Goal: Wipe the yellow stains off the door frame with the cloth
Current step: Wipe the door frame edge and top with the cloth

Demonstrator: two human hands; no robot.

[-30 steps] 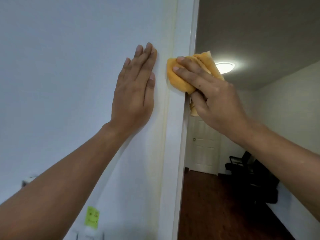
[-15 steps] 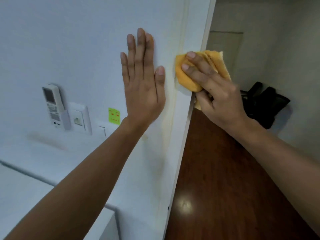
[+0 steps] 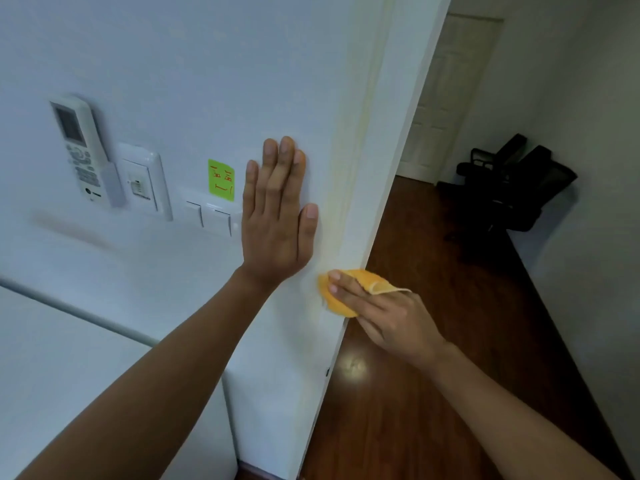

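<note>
A white door frame (image 3: 388, 161) runs down the middle, with pale yellow stains (image 3: 349, 168) streaking its left edge. My right hand (image 3: 384, 317) grips a folded orange cloth (image 3: 341, 303) and presses it against the frame low down, with two fingers laid over the cloth. My left hand (image 3: 277, 216) lies flat on the white wall just left of the frame, fingers straight and pointing up, above the cloth.
On the wall to the left hang a white remote control (image 3: 83, 150) in a holder, a wall panel (image 3: 143, 181), light switches (image 3: 211, 213) and a green sticky note (image 3: 221, 180). A white cabinet top (image 3: 86, 375) sits lower left. Beyond the doorway lie a wooden floor (image 3: 433, 375), black chairs (image 3: 512, 188) and a white door (image 3: 446, 95).
My right hand has slid the cloth down the frame, from level with my left fingertips to below my left wrist. The view has tilted downward. My left hand stays flat on the wall.
</note>
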